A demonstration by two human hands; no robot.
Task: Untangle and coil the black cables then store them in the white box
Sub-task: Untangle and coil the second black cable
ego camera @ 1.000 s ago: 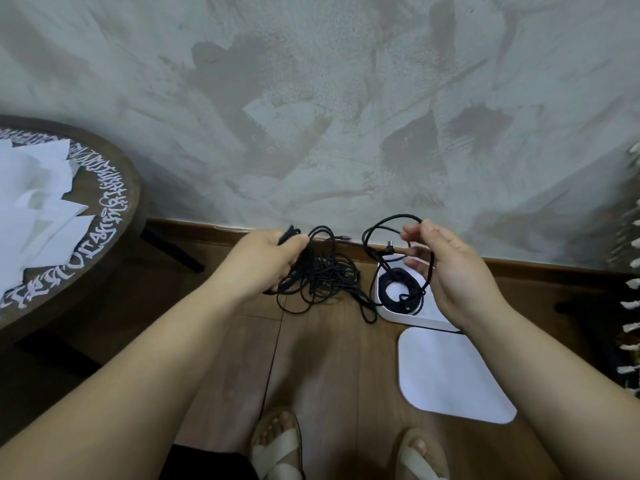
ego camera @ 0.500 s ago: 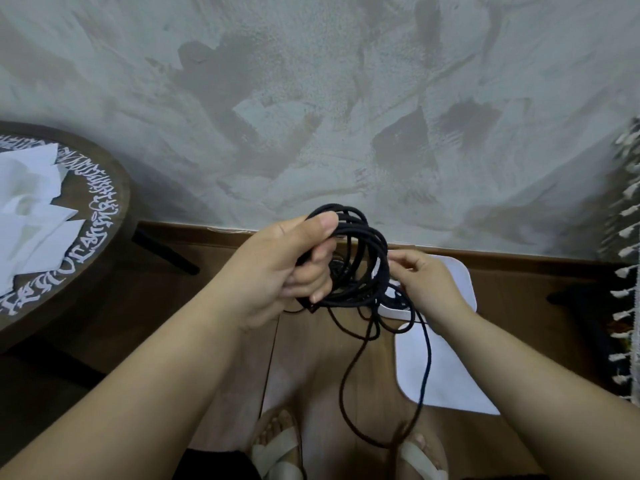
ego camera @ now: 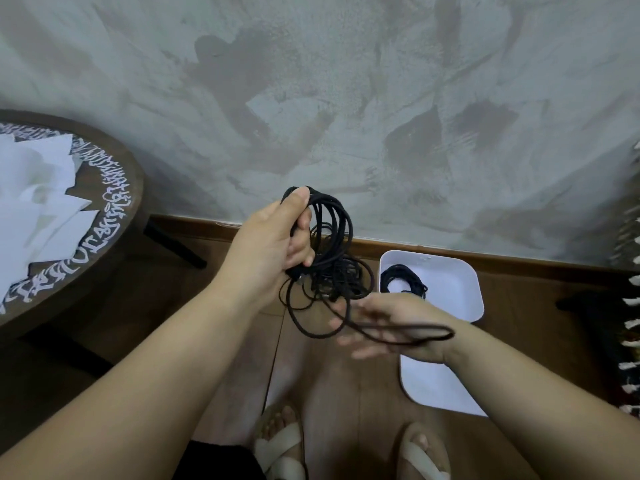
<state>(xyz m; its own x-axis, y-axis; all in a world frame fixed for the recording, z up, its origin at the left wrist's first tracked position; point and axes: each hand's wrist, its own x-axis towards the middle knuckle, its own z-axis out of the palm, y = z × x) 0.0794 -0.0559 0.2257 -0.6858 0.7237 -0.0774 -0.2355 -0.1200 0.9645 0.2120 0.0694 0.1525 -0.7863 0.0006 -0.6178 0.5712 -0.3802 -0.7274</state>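
Black cables (ego camera: 332, 277) — in left hand (ego camera: 270, 251)

Black cables (ego camera: 332, 251) against a mottled grey wall (ego camera: 381, 81); a white box (ego camera: 453, 289) and white lid (ego camera: 436, 386) on brown wood floor (ego camera: 526, 327); white script (ego camera: 114, 188) rings a dark brown table (ego camera: 136, 181).

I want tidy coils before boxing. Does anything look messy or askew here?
Yes. The cable bundle in the left hand is uneven: stray loops sag below it, one draped over the right hand, and a strand dangles towards the floor.
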